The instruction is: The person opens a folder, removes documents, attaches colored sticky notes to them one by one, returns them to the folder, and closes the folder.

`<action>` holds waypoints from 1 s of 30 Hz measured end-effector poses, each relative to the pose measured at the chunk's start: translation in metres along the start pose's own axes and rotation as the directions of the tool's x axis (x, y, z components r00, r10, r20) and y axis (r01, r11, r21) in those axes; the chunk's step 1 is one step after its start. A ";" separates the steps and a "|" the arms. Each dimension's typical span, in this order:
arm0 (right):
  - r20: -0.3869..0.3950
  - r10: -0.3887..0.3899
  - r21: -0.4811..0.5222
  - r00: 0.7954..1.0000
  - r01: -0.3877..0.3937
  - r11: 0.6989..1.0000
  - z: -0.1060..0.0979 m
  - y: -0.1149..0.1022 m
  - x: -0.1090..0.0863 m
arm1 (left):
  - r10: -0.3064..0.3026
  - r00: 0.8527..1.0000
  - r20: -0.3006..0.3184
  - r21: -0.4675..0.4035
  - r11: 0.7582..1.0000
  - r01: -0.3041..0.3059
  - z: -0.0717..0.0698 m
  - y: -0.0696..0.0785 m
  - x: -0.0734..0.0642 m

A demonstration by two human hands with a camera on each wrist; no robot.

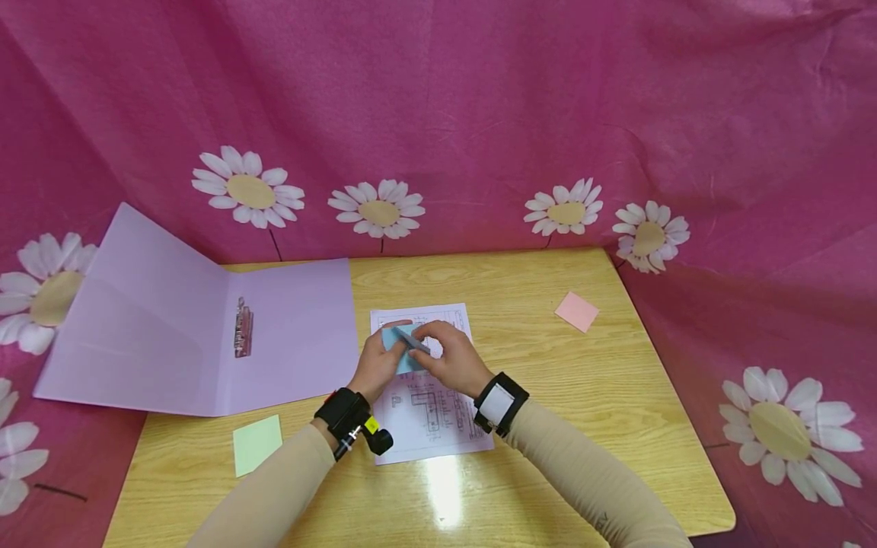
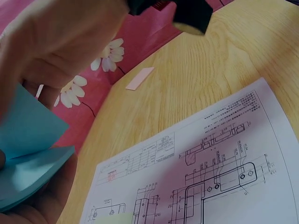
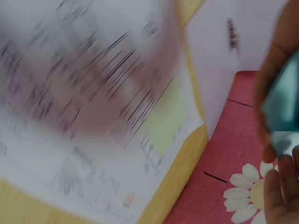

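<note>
A pad of blue sticky notes (image 1: 409, 361) is held over the printed drawing sheet (image 1: 404, 434). My left hand (image 1: 375, 367) grips the pad from the left, its fingers under the stack in the left wrist view. The right hand (image 1: 457, 364) pinches the pad's top note (image 1: 412, 340), which is bent up away from the stack (image 2: 39, 172). In the right wrist view the pad (image 3: 285, 105) shows only partly at the right edge. A pale green note (image 3: 166, 116) lies on the drawing sheet, below the hands.
An open lilac ring binder (image 1: 294, 335) stands at the left with its cover raised against the flowered pink cloth (image 1: 438, 137). Another green note (image 1: 257, 445) lies at the table's front left. A pink note (image 1: 577, 311) lies at the right.
</note>
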State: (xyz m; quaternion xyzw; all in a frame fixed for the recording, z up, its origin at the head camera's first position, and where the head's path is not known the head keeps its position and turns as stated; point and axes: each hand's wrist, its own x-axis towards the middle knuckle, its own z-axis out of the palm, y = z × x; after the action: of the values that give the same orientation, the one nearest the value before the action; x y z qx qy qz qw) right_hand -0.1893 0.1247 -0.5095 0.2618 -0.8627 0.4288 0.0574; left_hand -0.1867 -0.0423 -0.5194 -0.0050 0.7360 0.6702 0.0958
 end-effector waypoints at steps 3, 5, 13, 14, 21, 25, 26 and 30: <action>-0.010 -0.098 -0.160 0.995 0.096 0.983 0.002 0.002 -0.003 | 0.005 1.000 -0.002 -0.014 1.000 -0.005 0.000 0.001 0.000; -0.018 -0.138 -0.211 0.990 0.132 0.969 0.003 0.002 -0.005 | 0.005 1.000 0.000 -0.021 1.000 -0.005 0.001 0.002 0.000; -0.036 -0.175 -0.231 0.984 0.162 0.959 0.006 0.002 -0.005 | 0.017 1.000 -0.014 -0.002 1.000 -0.017 0.002 0.003 0.000; -0.037 -0.173 -0.221 0.984 0.161 0.962 0.005 0.001 -0.005 | 0.017 1.000 -0.014 0.004 1.000 -0.017 0.002 0.002 0.001; -0.032 -0.145 -0.165 0.989 0.138 0.977 0.004 0.000 -0.005 | 0.023 0.999 -0.024 0.048 0.999 -0.022 0.002 0.000 0.001; -0.033 -0.127 -0.135 0.991 0.122 0.983 0.002 -0.002 -0.005 | 0.027 0.999 -0.039 0.061 0.998 -0.025 0.002 0.001 0.001; -0.035 -0.124 -0.127 0.992 0.119 0.985 0.002 -0.002 -0.005 | 0.024 0.999 -0.044 0.060 0.998 -0.021 0.002 0.001 0.001; -0.035 -0.113 -0.107 0.993 0.108 0.988 0.002 -0.002 -0.004 | 0.021 0.998 -0.058 0.054 0.998 -0.018 0.001 0.000 0.000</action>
State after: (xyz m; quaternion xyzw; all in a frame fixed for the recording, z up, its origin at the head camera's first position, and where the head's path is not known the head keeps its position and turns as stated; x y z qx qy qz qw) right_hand -0.1845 0.1243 -0.5108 0.2970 -0.8668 0.3844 0.1123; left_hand -0.1871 -0.0413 -0.5193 -0.0151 0.7561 0.6508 0.0679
